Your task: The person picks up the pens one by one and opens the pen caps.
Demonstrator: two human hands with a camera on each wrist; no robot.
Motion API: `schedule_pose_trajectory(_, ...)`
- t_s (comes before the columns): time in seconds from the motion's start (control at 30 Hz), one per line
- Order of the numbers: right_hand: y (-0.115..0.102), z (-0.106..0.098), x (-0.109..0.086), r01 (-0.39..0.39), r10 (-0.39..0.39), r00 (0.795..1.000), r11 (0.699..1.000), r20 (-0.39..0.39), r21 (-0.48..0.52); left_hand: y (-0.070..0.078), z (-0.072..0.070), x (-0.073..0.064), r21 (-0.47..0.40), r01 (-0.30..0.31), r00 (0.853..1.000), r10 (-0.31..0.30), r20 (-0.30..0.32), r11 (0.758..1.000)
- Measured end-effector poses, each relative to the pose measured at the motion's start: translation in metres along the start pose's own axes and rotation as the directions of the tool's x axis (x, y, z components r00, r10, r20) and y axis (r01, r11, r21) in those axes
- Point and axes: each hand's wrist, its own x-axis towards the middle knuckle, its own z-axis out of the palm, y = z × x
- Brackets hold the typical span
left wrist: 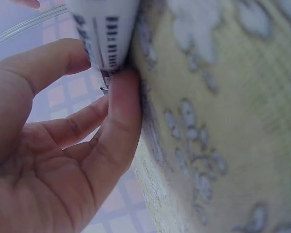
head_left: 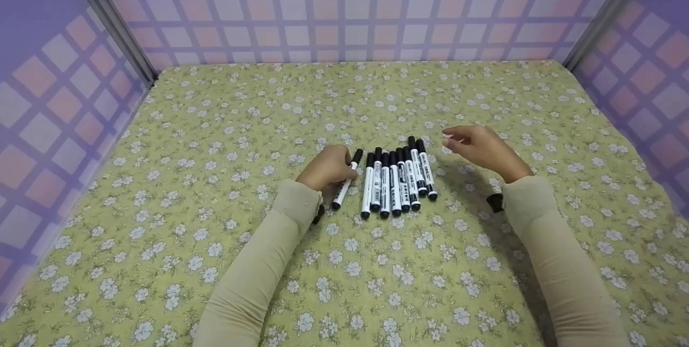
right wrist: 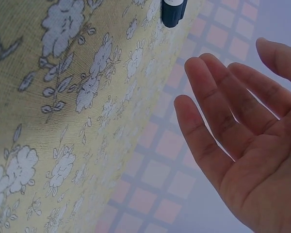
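Observation:
Several white markers with black caps (head_left: 384, 185) lie side by side in a slightly fanned row on the cloth. Left of that row, my left hand (head_left: 328, 167) pinches a separate marker (head_left: 343, 192) between thumb and fingers, its black cap pointing away from me. Close up in the left wrist view, this marker (left wrist: 106, 29) shows printed bars, with the fingers at its far part. My right hand (head_left: 484, 148) hovers right of the row, holding nothing. Its fingers look loosely extended in the right wrist view, apart from a black marker end (right wrist: 172, 13).
A yellow cloth with white flowers (head_left: 215, 282) covers the table. Purple panels with pink and white squares (head_left: 344, 13) rise at the back and both sides, joined by grey metal posts (head_left: 107, 13). A black strap piece (head_left: 495, 203) shows by the right wrist.

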Motion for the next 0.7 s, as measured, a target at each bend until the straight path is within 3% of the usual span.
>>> schedule_pose_trajectory(0.7,-0.0007,0.0007,0.0024,0.032,-0.032,0.999,0.999,0.004,-0.014,-0.0028,-0.003,-0.0004,-0.094,0.032,0.999,-0.03,0.022,0.995)
